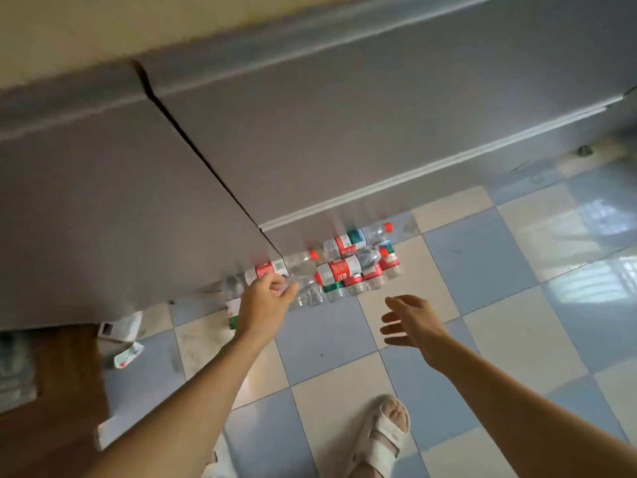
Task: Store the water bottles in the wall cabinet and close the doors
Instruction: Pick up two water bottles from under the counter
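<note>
free: checkered floor (482, 257) right of bottles (348, 267) | blocked: cabinet doors (138, 201) overhang left bottles

No text could be read anywhere. The water bottles (339, 267) lying on the floor (482, 257) at the foot of the grey cabinet doors (310, 139) wore red and white labels, some banded in green, but the print on them was too small and blurred to make out. A white carton (119, 327) by the lower left door edge bore a dark mark and a red patch, equally illegible.
</note>
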`<state>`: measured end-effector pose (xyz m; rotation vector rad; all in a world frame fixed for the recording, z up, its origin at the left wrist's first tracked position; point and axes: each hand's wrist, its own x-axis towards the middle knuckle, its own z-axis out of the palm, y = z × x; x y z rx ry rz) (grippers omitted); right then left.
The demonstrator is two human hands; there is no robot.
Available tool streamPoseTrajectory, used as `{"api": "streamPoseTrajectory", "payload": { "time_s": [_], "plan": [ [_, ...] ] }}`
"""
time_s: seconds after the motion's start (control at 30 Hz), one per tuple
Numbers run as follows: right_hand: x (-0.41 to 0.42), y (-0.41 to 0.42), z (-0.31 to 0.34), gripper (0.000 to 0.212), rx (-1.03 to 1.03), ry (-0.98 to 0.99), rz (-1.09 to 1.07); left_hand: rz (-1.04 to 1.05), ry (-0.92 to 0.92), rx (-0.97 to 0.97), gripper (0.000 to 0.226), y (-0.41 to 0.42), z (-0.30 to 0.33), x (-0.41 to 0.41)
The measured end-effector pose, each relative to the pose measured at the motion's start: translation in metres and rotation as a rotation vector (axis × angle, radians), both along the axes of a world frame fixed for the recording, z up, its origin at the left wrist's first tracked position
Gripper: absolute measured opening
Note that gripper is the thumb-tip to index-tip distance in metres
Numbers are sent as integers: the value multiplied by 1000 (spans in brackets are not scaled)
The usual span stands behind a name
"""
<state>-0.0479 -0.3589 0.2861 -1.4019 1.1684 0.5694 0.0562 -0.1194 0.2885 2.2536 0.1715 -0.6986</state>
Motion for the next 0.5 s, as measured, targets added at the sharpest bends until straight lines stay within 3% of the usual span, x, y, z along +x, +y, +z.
{"api": "streamPoseTrajectory", "payload": {
  "time_s": [0.27,0.5],
  "plan": [
    [1,6,-193,41,4,-3,-100,-125,-47,154,55,1,-202,-5],
    [34,30,-280,58,41,-69,-159,-342,-245,318,74,10,-291,-2]
  ]
}}
